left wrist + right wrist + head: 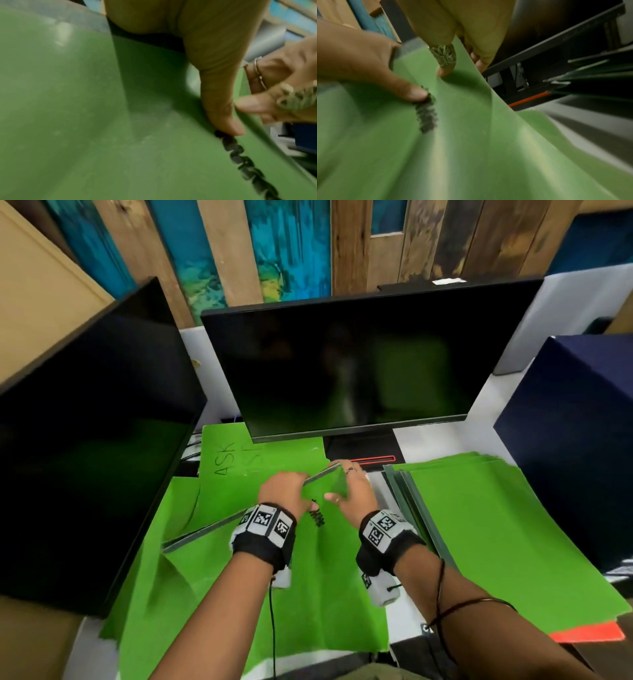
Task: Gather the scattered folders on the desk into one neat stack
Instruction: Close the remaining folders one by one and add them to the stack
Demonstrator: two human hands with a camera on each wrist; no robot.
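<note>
A green folder with black writing on it is lifted off the desk at its far edge. My left hand grips that edge, thumb on top beside the writing. My right hand pinches the same edge just to the right, thumb pressed on the green face. Another green folder marked "ASK" lies flat under the monitor. A stack of green folders sits on the right of the desk.
A black monitor stands straight ahead, its base with a red stripe behind my hands. A second dark screen is at the left. A dark blue box stands at the right. An orange sheet pokes out beneath the stack.
</note>
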